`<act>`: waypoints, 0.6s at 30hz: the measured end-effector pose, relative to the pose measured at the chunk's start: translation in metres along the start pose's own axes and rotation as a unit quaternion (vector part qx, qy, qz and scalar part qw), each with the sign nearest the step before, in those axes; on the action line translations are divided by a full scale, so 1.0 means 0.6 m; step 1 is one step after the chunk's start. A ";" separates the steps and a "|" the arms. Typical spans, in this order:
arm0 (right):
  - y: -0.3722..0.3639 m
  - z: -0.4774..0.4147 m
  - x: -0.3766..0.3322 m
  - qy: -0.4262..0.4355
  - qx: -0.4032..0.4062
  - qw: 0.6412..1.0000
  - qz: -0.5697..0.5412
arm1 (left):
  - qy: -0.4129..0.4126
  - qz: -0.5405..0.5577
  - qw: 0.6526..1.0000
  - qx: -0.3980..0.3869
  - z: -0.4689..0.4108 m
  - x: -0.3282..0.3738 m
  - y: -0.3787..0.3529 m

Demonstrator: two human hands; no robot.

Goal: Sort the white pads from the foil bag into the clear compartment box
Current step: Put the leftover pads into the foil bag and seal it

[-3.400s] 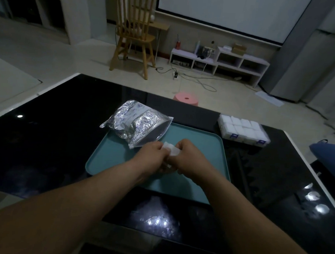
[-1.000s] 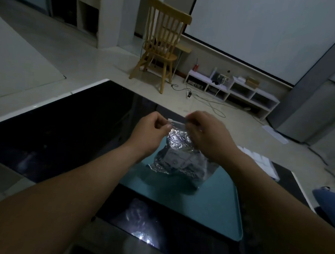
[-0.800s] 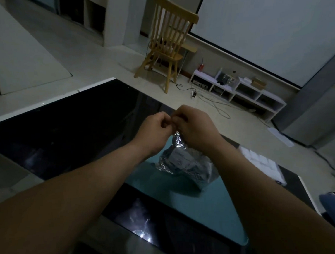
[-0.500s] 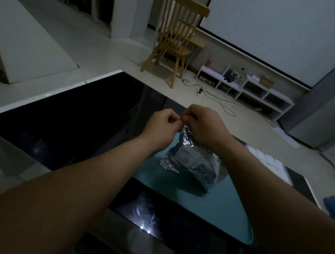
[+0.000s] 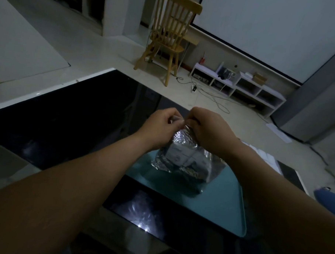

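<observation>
The crinkled foil bag (image 5: 188,158) hangs upright over the teal tray (image 5: 215,202), its bottom near the tray surface. White pads show through its clear side. My left hand (image 5: 161,127) and my right hand (image 5: 209,126) both pinch the bag's top edge, close together above it. The clear compartment box (image 5: 265,156), filled with white pads, lies on the table to the right, mostly hidden behind my right forearm.
The tray lies on a glossy black table (image 5: 71,122) with a white edge. A wooden chair (image 5: 170,36) and a low white shelf unit (image 5: 241,89) stand on the floor beyond. Something blue (image 5: 326,199) sits at the right edge.
The bag went from lying on the tray to being held up by its top edge. Over the last second my hands closed together at the top and stayed there; the view shifted slightly.
</observation>
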State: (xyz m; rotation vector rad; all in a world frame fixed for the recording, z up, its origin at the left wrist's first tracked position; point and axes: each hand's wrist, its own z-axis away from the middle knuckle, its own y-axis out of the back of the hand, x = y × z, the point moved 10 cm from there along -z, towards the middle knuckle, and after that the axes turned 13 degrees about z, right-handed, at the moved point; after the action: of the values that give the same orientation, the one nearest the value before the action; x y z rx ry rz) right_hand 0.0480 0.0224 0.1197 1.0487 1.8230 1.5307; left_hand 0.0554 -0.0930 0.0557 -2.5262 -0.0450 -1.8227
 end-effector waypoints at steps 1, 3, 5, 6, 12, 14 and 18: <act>0.001 -0.001 0.000 -0.004 -0.005 1.000 -0.015 | -0.008 -0.001 1.000 0.005 -0.003 0.004 0.002; 0.000 0.004 0.006 -0.014 -0.017 0.998 -0.056 | -0.012 0.006 1.000 0.008 -0.006 0.005 0.002; -0.001 0.006 0.011 -0.017 -0.016 0.998 -0.063 | -0.010 0.011 1.000 0.006 -0.004 0.004 0.000; -0.001 0.006 0.015 -0.017 -0.011 0.998 -0.053 | -0.011 0.016 1.000 0.011 -0.003 0.003 0.001; -0.016 0.030 0.059 -0.037 -0.002 0.999 -0.025 | -0.002 0.022 0.998 0.055 -0.005 -0.005 0.034; -0.019 0.042 0.077 -0.043 -0.005 0.999 -0.018 | 0.006 0.033 0.997 0.068 -0.008 -0.014 0.044; -0.028 0.069 0.117 -0.069 -0.014 0.997 -0.026 | 0.014 0.047 0.996 0.073 -0.012 -0.026 0.053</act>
State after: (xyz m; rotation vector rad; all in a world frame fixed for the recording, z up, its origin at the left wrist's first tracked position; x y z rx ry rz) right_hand 0.0386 0.1029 0.0997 1.0581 1.7172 1.4139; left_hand 0.0446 -0.1251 0.0429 -2.3627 -0.0543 -1.7520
